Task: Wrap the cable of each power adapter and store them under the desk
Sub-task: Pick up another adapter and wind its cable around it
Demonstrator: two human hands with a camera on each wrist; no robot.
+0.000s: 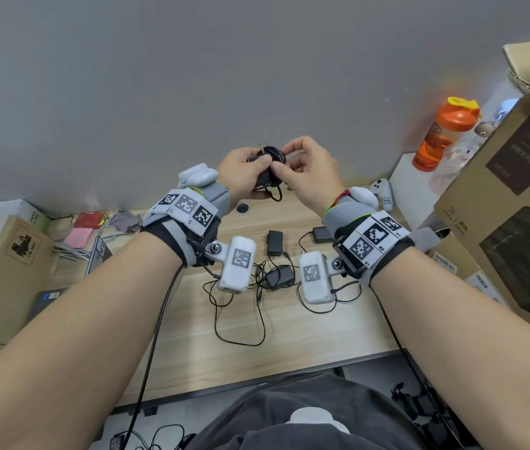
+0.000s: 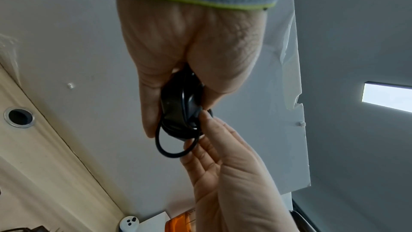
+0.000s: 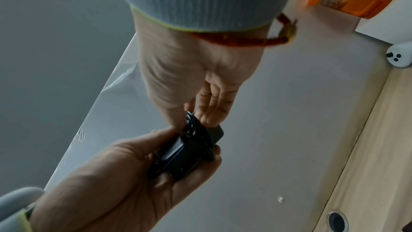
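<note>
A: Where is the power adapter (image 1: 265,170) right now?

B: Raised above the far edge of the desk (image 1: 289,326), in front of the grey wall. The left hand (image 1: 244,177) has its fingers and thumb curled round the black body. Its cable (image 2: 176,145) is wound round the body, with 1 small loop hanging loose below.

A: And the right hand (image 1: 309,177)?

B: Its thumb and fingertips pinch the wound cable at the adapter's side; in the left wrist view the other fingers lie together and nearly straight beneath it.

A: What lies on the desk itself?

B: 3 more adapters. Taking the round grommet hole (image 1: 242,208) as the landmark: 1 upright-looking adapter (image 1: 275,242) sits nearer the person and to its right, a second adapter (image 1: 279,277) nearer still amid tangled cable, and a third adapter (image 1: 322,233) further right, partly hidden by the right wrist.

A: Any containers?

B: An orange bottle (image 1: 442,134) with a yellow lid stands far right of the hole on a white ledge; through its clear orange wall I cannot tell what it holds. A brown PICO box (image 1: 0,280) stands left of the hole, closed. A big cardboard carton (image 1: 513,209) stands right, closed too.
</note>
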